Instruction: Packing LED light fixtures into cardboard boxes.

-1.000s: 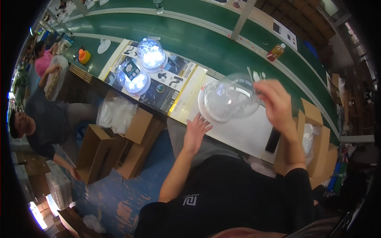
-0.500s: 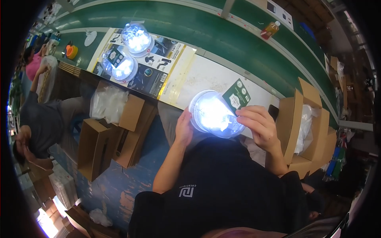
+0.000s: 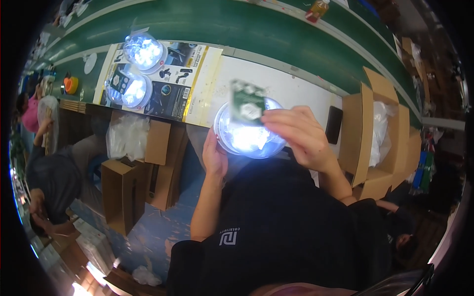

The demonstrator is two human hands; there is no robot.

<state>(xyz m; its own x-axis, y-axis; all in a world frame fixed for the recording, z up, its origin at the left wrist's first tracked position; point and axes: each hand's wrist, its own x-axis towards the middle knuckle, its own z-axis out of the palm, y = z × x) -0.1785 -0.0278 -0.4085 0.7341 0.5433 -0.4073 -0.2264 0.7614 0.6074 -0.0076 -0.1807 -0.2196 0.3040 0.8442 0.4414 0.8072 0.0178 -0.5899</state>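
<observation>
Cradling a round, glowing clear-plastic dome lamp (image 3: pixel 249 133) above the white tabletop (image 3: pixel 296 91), the left hand (image 3: pixel 213 157) grasps its rim while the right hand (image 3: pixel 298 135) pinches a green card (image 3: pixel 247 102) onto it; two finished lamps (image 3: pixel 136 69) lie aside.

We are looking at a dim scene ringed by a black fisheye border, with the straight edges of the green conveyor (image 3: pixel 207 24) bending hard toward the rim. The strongest light is coming from the lit round lamp (image 3: pixel 249 135) between the hands, which is blowing out to blue-white glare and washing out its own detail. Two more lit lamps (image 3: pixel 137 69) are glaring on the tabletop (image 3: pixel 296 91) (each a burnt-out patch). The green card (image 3: pixel 247 102) is smearing with motion blur. The right hand (image 3: pixel 301 135) is catching the glow on its knuckles. The floor at lower left is sinking into shadow, apart from one overexposed streak.
</observation>
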